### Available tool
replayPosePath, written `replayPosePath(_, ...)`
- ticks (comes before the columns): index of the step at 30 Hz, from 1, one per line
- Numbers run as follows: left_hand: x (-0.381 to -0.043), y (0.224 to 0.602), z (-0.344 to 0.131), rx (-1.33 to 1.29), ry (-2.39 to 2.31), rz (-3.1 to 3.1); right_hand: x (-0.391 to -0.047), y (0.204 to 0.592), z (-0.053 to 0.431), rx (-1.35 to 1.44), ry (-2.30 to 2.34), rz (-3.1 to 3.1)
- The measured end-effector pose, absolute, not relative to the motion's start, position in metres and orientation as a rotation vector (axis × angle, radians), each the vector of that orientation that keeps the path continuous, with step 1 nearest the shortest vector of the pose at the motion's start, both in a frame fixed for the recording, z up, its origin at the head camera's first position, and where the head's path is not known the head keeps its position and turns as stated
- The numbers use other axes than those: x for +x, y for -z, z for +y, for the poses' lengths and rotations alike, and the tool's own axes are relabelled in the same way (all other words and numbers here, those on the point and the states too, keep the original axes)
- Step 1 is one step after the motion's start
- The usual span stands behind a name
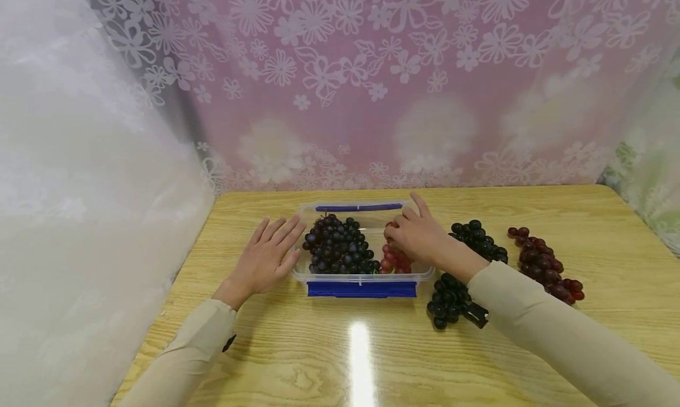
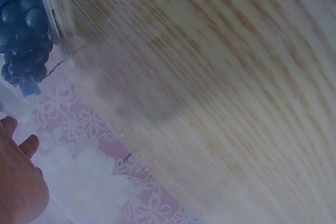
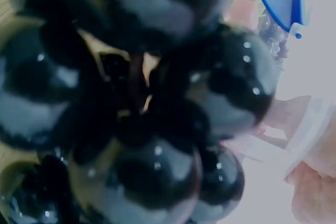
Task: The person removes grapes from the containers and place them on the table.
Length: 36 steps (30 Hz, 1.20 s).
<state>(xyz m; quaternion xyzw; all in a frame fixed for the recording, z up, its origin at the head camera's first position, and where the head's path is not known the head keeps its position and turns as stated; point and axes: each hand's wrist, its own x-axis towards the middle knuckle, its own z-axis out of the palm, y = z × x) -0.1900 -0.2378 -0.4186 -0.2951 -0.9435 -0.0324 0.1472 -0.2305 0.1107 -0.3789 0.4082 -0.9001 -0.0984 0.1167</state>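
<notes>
A clear plastic box with blue latches [image 1: 361, 288] sits on the table, holding a bunch of dark purple grapes [image 1: 337, 245] on its left side. At its right end lies a bunch of red grapes [image 1: 394, 262]. My right hand [image 1: 417, 233] reaches over the right wall and pinches the red bunch at its upper end, index finger raised. Part of that bunch is hidden under the fingers. My left hand [image 1: 267, 257] has its fingers straight and spread, with fingertips right at the box's left wall.
Right of the box, under and beside my right forearm, lie black grapes [image 1: 448, 301], with more black grapes [image 1: 478, 240] farther back. A dark red bunch [image 1: 540, 262] lies farther right. Black grapes [image 3: 136, 182] fill much of the right wrist view. A flowered curtain [image 1: 350, 100] hangs behind the table.
</notes>
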Motion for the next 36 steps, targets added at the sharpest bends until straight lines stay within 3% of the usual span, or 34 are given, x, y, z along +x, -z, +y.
replayPosePath(36, -0.189, 0.42, -0.237, -0.845, 0.141, -2.735, -0.225, 0.34, 0.143, 0.995, -0.3, -2.374)
